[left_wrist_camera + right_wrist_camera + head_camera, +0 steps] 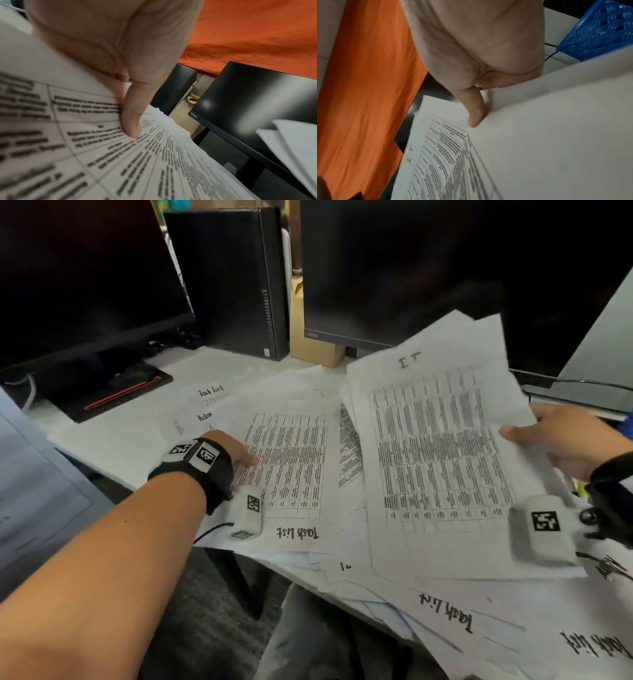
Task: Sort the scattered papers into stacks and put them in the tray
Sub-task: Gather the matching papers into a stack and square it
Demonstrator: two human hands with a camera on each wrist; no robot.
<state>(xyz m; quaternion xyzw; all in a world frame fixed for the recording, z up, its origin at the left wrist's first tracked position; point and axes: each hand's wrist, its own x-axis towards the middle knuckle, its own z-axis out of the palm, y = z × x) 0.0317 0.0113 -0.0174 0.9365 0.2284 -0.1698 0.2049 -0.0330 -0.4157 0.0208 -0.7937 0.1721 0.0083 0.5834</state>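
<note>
White printed sheets lie scattered and overlapping across the desk (pixel 113 446). My left hand (pixel 244 458) pinches the left edge of a table sheet marked "Task List" (pixel 294 470). Its thumb (pixel 132 121) lies on top and the fingers are hidden under that sheet (pixel 85 142). My right hand (pixel 551 436) holds a few sheets, the top one headed "IT" (pixel 438 446), lifted and tilted above the pile. Its thumb (pixel 476 112) presses on the "IT" sheet (pixel 539 148) and the fingers are hidden beneath. The blue perforated tray (pixel 599 31) stands just beyond the right hand.
Two dark monitors (pixel 85 275) (pixel 445 261) and a black PC tower (pixel 233 278) stand at the back, with a cardboard box (pixel 315 350) between them. More "Task List" sheets (pixel 448 611) overhang the desk's near edge. A grey-blue folder (pixel 34 481) lies at far left.
</note>
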